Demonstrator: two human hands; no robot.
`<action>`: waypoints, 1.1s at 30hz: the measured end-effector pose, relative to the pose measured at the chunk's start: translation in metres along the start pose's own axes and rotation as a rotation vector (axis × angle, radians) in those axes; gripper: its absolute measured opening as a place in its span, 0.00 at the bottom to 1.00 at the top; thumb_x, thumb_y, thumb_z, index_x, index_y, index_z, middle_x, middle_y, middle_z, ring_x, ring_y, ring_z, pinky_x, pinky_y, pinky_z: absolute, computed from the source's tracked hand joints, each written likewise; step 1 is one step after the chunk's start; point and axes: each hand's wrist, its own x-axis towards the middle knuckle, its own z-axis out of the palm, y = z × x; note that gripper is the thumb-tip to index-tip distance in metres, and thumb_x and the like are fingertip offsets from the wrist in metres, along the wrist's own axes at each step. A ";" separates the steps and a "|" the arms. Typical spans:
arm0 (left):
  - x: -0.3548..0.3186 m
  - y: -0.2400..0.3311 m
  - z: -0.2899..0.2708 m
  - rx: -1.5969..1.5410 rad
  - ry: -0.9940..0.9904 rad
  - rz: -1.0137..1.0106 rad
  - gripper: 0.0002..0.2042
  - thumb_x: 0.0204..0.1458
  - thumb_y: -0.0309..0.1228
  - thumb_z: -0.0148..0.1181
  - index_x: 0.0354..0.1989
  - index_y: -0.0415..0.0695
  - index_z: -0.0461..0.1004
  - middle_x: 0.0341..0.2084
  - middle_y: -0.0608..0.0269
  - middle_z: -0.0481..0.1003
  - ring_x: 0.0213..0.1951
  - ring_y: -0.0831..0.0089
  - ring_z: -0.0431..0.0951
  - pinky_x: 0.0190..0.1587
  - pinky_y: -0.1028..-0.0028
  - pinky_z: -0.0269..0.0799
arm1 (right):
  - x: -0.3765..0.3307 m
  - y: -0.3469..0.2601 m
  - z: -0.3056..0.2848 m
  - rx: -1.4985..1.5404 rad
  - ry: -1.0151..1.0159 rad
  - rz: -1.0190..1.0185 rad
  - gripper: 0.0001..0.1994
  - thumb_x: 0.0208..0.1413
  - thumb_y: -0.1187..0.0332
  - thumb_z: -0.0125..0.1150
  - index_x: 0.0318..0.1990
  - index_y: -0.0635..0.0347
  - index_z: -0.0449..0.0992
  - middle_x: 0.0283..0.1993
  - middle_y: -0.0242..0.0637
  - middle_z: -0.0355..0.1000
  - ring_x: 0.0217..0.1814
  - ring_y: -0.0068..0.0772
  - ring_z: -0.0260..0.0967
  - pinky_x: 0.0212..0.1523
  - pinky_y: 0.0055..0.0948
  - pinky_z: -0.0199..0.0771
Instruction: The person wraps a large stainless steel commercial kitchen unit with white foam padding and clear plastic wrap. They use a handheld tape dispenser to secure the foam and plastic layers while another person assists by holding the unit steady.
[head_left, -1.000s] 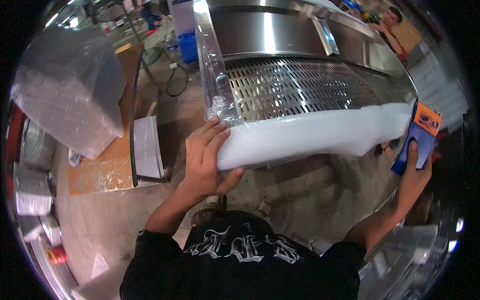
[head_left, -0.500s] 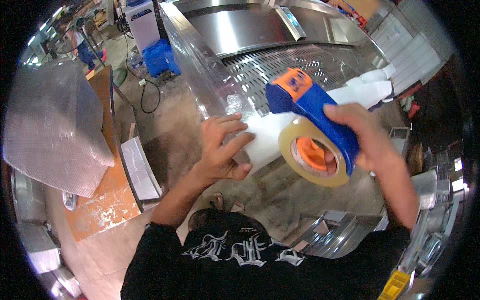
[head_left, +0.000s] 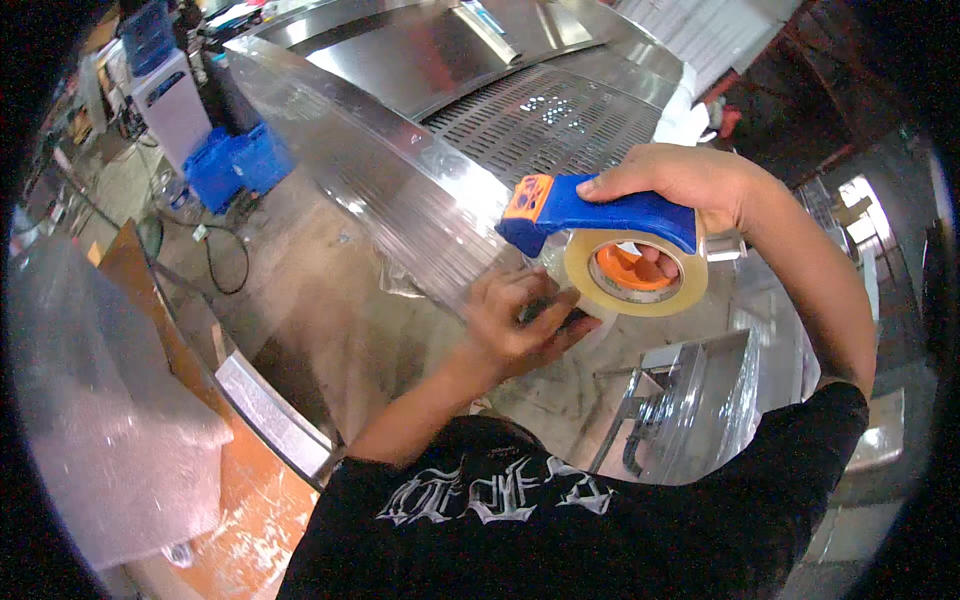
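The tape dispenser [head_left: 600,215], blue-handled with an orange tip and an orange core inside its roll of clear packing tape [head_left: 637,275], sits high in the middle of the view, just above the edge of a long stainless-steel panel [head_left: 390,190] wrapped in clear film; the right hand [head_left: 690,185] is closed round the handle from above, one finger showing through the core; the left hand [head_left: 525,320] lies just beneath the roll, fingers curled and pinched together at what looks like the loose end of the tape, though the strip itself is too clear to make out; to do this well, I judge, the free end should be held flat and taut between thumb and forefinger, the roll kept square to the panel's edge so the strip does not twist or stick to itself, and the dispenser drawn steadily rather than jerked; beyond the hands the panel's slotted, perforated section [head_left: 560,115] runs toward the upper right; at the upper left stands a blue plastic crate [head_left: 235,165] beside a pale boxy machine [head_left: 175,100], with a black cable [head_left: 215,270] trailing on the concrete floor; at the far left a large bundle in bubble wrap [head_left: 90,400] rests on an orange-brown board [head_left: 250,510]; smaller steel parts in film [head_left: 700,400] lie at the lower right.
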 end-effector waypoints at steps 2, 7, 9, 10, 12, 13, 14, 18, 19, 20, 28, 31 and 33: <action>-0.002 -0.004 -0.003 -0.070 -0.001 -0.004 0.25 0.38 0.46 0.81 0.45 0.53 0.81 0.44 0.65 0.69 0.47 0.63 0.72 0.49 0.63 0.65 | 0.008 -0.013 0.004 -0.044 0.025 0.057 0.20 0.62 0.49 0.64 0.45 0.60 0.83 0.35 0.37 0.83 0.28 0.27 0.80 0.28 0.29 0.83; 0.002 -0.006 0.002 -0.089 0.164 -0.078 0.27 0.38 0.51 0.82 0.43 0.54 0.76 0.48 0.61 0.63 0.56 0.55 0.64 0.56 0.58 0.63 | 0.027 -0.033 0.016 -0.217 0.071 0.124 0.27 0.59 0.48 0.65 0.42 0.72 0.82 0.30 0.41 0.80 0.25 0.28 0.79 0.24 0.26 0.80; 0.003 -0.011 0.005 -0.107 0.236 -0.116 0.31 0.37 0.54 0.82 0.46 0.54 0.73 0.50 0.59 0.62 0.58 0.52 0.62 0.58 0.55 0.62 | 0.030 -0.036 0.017 -0.277 0.072 0.161 0.28 0.59 0.47 0.65 0.41 0.72 0.82 0.31 0.42 0.81 0.25 0.28 0.79 0.26 0.25 0.80; 0.006 -0.012 0.003 -0.105 0.235 -0.139 0.34 0.37 0.56 0.82 0.48 0.54 0.72 0.50 0.57 0.62 0.59 0.51 0.62 0.59 0.54 0.62 | 0.030 -0.038 0.015 -0.245 0.051 0.194 0.26 0.59 0.48 0.65 0.43 0.69 0.82 0.34 0.40 0.82 0.27 0.28 0.80 0.28 0.26 0.81; 0.006 -0.010 0.001 -0.094 0.243 -0.175 0.39 0.36 0.59 0.81 0.51 0.53 0.69 0.53 0.55 0.62 0.60 0.48 0.61 0.61 0.52 0.61 | 0.027 -0.042 0.014 -0.185 0.009 0.259 0.22 0.59 0.49 0.66 0.47 0.61 0.82 0.41 0.38 0.84 0.31 0.28 0.81 0.34 0.29 0.84; 0.004 -0.012 0.003 -0.081 0.255 -0.179 0.41 0.35 0.61 0.81 0.53 0.51 0.67 0.54 0.53 0.62 0.61 0.47 0.60 0.62 0.51 0.60 | 0.030 -0.040 0.016 -0.223 0.082 0.217 0.22 0.59 0.49 0.66 0.46 0.60 0.83 0.40 0.37 0.84 0.31 0.27 0.81 0.34 0.30 0.83; 0.002 -0.014 0.005 -0.068 0.268 -0.183 0.44 0.35 0.62 0.80 0.55 0.50 0.66 0.56 0.51 0.62 0.62 0.45 0.60 0.63 0.50 0.60 | 0.029 -0.041 0.017 -0.250 0.094 0.213 0.22 0.59 0.48 0.67 0.45 0.60 0.83 0.40 0.37 0.84 0.30 0.27 0.81 0.34 0.30 0.83; -0.011 -0.032 -0.010 -0.082 0.118 -0.263 0.61 0.34 0.67 0.78 0.70 0.41 0.53 0.67 0.40 0.54 0.68 0.41 0.57 0.68 0.44 0.56 | 0.027 -0.044 0.022 -0.296 0.104 0.209 0.22 0.58 0.48 0.68 0.44 0.60 0.84 0.40 0.36 0.84 0.30 0.27 0.80 0.34 0.30 0.82; -0.005 -0.042 -0.017 -0.058 0.073 -0.270 0.63 0.35 0.65 0.78 0.72 0.39 0.49 0.68 0.39 0.53 0.68 0.42 0.57 0.69 0.44 0.55 | 0.027 -0.043 0.021 -0.285 0.101 0.214 0.22 0.57 0.48 0.68 0.44 0.60 0.84 0.40 0.36 0.84 0.30 0.27 0.80 0.34 0.29 0.81; 0.006 -0.049 -0.024 -0.053 -0.004 -0.267 0.64 0.36 0.65 0.77 0.73 0.36 0.48 0.68 0.42 0.57 0.69 0.44 0.57 0.68 0.45 0.51 | 0.026 -0.038 0.020 -0.305 0.125 0.199 0.22 0.57 0.48 0.69 0.43 0.60 0.84 0.39 0.36 0.84 0.30 0.26 0.80 0.34 0.29 0.81; 0.015 -0.079 -0.028 -0.166 -0.100 -0.197 0.56 0.45 0.58 0.75 0.73 0.31 0.54 0.64 0.52 0.72 0.72 0.51 0.61 0.68 0.50 0.43 | 0.010 -0.048 0.035 -0.581 0.352 0.124 0.27 0.54 0.43 0.70 0.37 0.64 0.85 0.34 0.35 0.82 0.27 0.25 0.75 0.30 0.28 0.75; 0.016 -0.073 -0.031 -0.123 -0.181 -0.240 0.52 0.47 0.55 0.75 0.73 0.34 0.56 0.68 0.49 0.67 0.72 0.48 0.59 0.69 0.49 0.42 | 0.005 -0.041 0.033 -0.624 0.437 0.068 0.30 0.54 0.40 0.69 0.33 0.66 0.85 0.29 0.35 0.79 0.25 0.24 0.72 0.29 0.28 0.72; 0.015 -0.072 -0.030 -0.124 -0.187 -0.241 0.52 0.46 0.51 0.78 0.74 0.38 0.56 0.72 0.44 0.60 0.72 0.46 0.58 0.71 0.46 0.41 | 0.003 -0.032 0.028 -0.620 0.481 -0.002 0.31 0.54 0.39 0.69 0.32 0.68 0.85 0.26 0.34 0.78 0.24 0.24 0.70 0.28 0.29 0.71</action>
